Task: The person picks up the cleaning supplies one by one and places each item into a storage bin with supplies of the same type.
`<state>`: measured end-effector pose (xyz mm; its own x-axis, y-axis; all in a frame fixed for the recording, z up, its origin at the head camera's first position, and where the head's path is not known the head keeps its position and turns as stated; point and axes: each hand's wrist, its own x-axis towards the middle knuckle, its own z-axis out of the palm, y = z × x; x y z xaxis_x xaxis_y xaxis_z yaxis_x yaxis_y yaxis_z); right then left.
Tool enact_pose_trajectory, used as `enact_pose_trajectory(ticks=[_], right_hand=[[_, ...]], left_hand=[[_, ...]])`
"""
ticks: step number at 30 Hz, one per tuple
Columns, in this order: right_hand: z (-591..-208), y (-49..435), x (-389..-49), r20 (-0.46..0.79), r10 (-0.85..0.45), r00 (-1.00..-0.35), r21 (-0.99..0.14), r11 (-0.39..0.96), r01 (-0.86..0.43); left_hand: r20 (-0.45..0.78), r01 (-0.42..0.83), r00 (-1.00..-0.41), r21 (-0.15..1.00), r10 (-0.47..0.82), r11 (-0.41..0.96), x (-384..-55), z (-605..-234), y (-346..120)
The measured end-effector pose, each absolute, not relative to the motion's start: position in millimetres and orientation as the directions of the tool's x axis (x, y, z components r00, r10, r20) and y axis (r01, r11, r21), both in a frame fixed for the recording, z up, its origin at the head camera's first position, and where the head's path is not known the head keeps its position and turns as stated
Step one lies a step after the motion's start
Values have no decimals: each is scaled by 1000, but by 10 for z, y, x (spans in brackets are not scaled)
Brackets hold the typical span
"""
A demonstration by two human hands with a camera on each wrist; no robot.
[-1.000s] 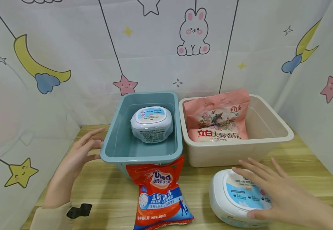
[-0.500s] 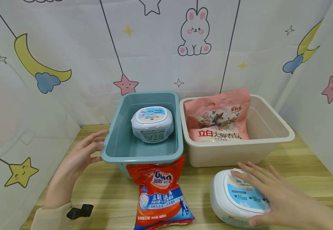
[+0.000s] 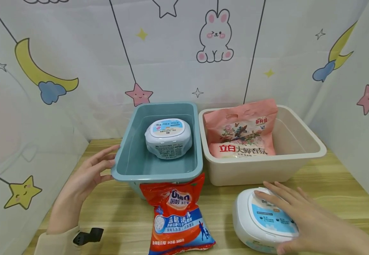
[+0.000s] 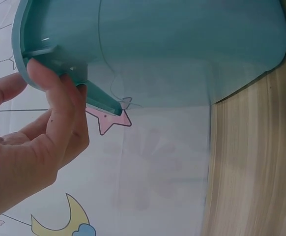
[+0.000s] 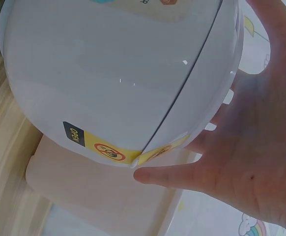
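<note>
In the head view my left hand (image 3: 90, 173) is at the left rim of a blue-green plastic basin (image 3: 157, 177); its fingertips touch the rim's outer edge in the left wrist view. A white lidded tub (image 3: 168, 138) with a blue label sits in this basin. My right hand (image 3: 302, 212) spreads over the right side of a second white lidded tub (image 3: 248, 219) on the table. Its thumb (image 5: 167, 175) lies by a yellow "OPEN" sticker at the lid's corner; the fingertips' contact is partly hidden.
A red OMO laundry powder bag (image 3: 178, 219) leans against the front of the blue-green basin. Beside that basin stands a cream basin (image 3: 254, 170) holding a pink laundry powder bag (image 3: 242, 127). A patterned curtain (image 3: 171, 53) borders the wooden table (image 3: 108, 212).
My right hand has come slightly down and closer around the second tub. The left hand has shifted a little towards the basin's rim. Bags and basins stay where they were.
</note>
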<state>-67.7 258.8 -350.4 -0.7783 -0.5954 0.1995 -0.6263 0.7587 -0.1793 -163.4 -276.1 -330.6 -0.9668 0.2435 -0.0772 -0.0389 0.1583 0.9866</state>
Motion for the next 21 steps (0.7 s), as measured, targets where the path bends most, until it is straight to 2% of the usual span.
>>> enact_pose_trajectory(ticks=[6,21], right_hand=[[-3515,2558,-670,203,-579,-789,-125,784,-608],[-3502,2507,-653,137,-527,-839,-77,838,-540]], left_hand=[[-56,-26,-965,993,255,119,-1633,-3327,-2767],[7,16,-965,999,264,34,-1624,-3420,-2777]])
